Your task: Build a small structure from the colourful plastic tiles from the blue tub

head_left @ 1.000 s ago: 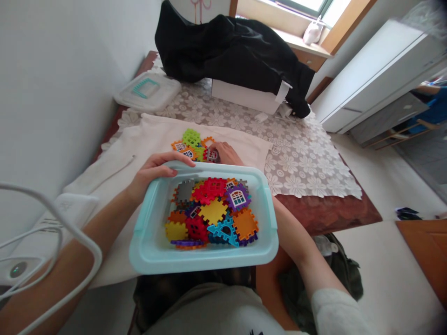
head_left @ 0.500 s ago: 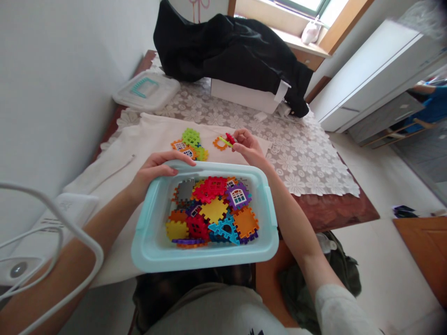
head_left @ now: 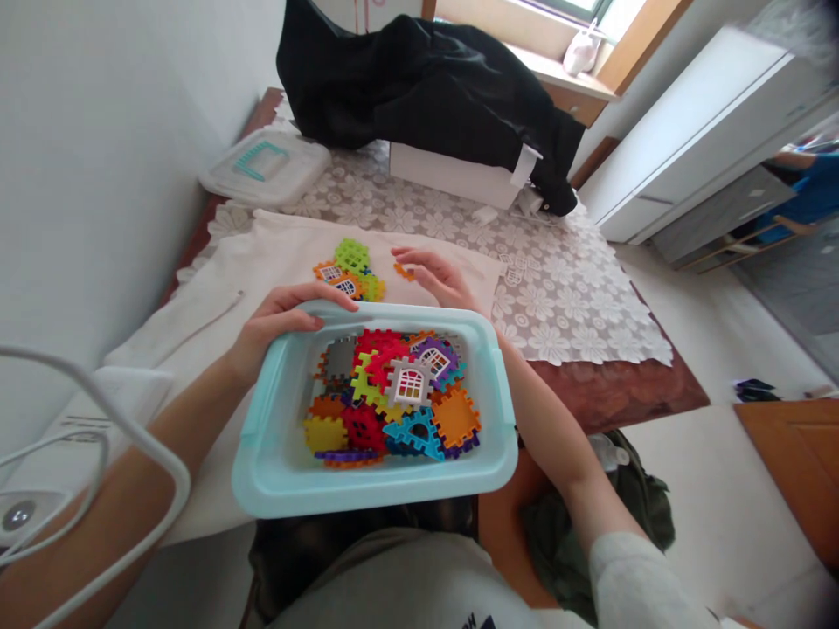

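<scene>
A light blue plastic bin (head_left: 275, 454) rests over my lap, filled with several bright interlocking tiles (head_left: 393, 393). My left hand (head_left: 275, 319) grips the bin's far left rim. My right hand (head_left: 433, 275) is beyond the bin over the white cloth (head_left: 262, 253), fingers spread and empty, its fingertips beside an orange tile (head_left: 403, 271). A small heap of green, orange and yellow tiles (head_left: 350, 271) lies on the cloth left of that hand. A white window tile (head_left: 407, 382) and a lime tile (head_left: 364, 378) lie on top of the pile in the bin.
A lace cover (head_left: 564, 297) spreads over the table. A clear lid with a teal handle (head_left: 266, 166) lies at the back left. A black garment (head_left: 419, 87) drapes over a white box (head_left: 452, 175). White cables (head_left: 85, 437) run at the lower left. A dark bag (head_left: 629, 489) sits on the floor.
My right hand lifted tiles off the cloth, and a white window tile and a lime tile now lie in the bin. The hand is back over the cloth, open. My left hand stayed on the rim.
</scene>
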The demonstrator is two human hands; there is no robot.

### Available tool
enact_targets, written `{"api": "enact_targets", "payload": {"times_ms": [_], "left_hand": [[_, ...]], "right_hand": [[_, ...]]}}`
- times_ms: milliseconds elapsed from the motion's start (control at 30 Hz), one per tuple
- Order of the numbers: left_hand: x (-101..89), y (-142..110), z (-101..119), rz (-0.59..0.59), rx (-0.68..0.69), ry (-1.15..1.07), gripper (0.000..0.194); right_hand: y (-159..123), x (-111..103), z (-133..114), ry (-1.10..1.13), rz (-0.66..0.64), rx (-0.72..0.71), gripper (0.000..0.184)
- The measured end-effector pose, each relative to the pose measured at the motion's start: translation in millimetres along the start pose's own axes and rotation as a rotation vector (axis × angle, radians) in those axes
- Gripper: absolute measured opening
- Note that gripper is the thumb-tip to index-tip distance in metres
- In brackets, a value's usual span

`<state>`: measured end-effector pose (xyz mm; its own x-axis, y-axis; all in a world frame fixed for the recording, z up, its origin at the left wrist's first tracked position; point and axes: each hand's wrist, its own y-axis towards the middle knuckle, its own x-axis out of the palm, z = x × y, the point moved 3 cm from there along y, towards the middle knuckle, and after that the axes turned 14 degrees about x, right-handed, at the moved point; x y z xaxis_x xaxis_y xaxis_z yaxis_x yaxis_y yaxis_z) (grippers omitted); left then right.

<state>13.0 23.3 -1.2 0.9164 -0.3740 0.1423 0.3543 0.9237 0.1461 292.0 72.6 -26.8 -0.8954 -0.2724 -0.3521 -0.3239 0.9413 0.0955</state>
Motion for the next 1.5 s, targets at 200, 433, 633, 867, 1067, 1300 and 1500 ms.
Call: {"api": "enact_targets", "payload": {"times_ms": [200,433,633,867,1067,1300,1500], "left_hand": [[-3.4,1.8,-2.0,-0.008,0.011,0.015,0.027],[-0.2,-1.1,-0.8,-0.001,0.0,-0.018,0.029],[1.6,-0.3,1.3,0.0,0.0,-0.018,0.029],[2.3,-1.7,0.4,0.005,-0.018,-0.033,0.028],[6.7,-3.2,6.0,0.028,-0.015,-0.024,0.028],[8.4,-4.9,8.5,0.033,-0.047,-0.037,0.027],[7.0,-4.4,8.5,0.025,-0.041,-0.034,0.027]], "right_hand": [[4.3,22.5,13.0,-0.461,-0.121,0.034,0.041],[7.5,20.6,19.2,-0.584,-0.082,0.075,0.021],[11.4,17.1,40.2,-0.736,-0.047,0.007,0.029],[16.5,9.6,55.4,-0.754,0.092,0.032,0.022],[17.2,10.9,61.2,-0.725,0.119,0.034,0.017],[17.8,10.9,60.1,-0.748,0.115,0.014,0.023],[15.4,7.3,60.4,-0.552,0.258,0.007,0.037]]}}
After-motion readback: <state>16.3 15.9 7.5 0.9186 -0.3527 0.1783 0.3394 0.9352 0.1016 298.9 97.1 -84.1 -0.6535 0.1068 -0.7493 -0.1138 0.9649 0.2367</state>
